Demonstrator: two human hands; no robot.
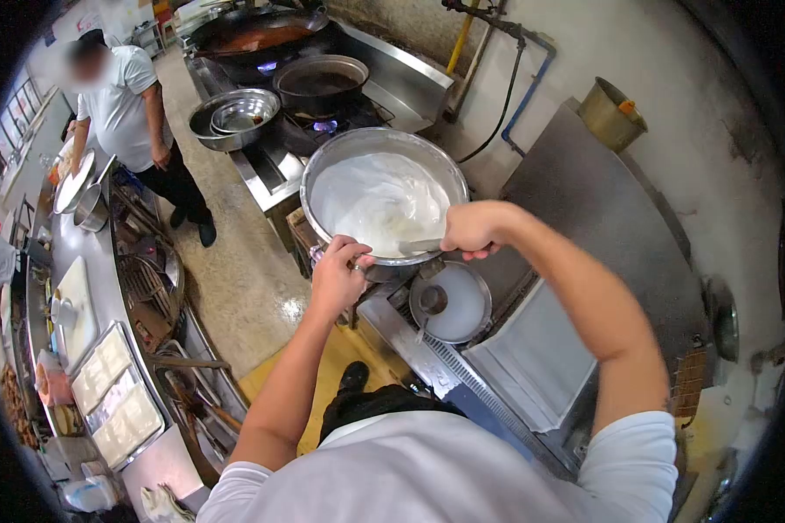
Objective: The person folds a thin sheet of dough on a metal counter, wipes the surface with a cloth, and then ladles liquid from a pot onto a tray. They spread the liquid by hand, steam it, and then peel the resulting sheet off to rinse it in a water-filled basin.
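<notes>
A large round metal pot (310, 196) stands in front of me, holding a swirled, thick-looking white liquid (384, 196). My left hand (342, 268) is closed over the pot's near rim, its fingers curled on the edge. Wrapped in my right hand (475, 228) is a grey, flat-looking stirring tool (420, 247), reaching over the near right side of the pot. Its far end meets the white liquid, so I cannot make out its shape. Just below the pot sits a bowl of cloudy white liquid (458, 309), with a ladle (433, 300) in it.
Beyond the pot, a stove carries a dark pan (321, 80) and a wok (253, 39) over blue flames. Nested steel bowls (235, 118) sit at its left. A white tray (532, 366) lies at right. Another person (126, 109) stands at the left counter, near trays of white slabs (118, 397).
</notes>
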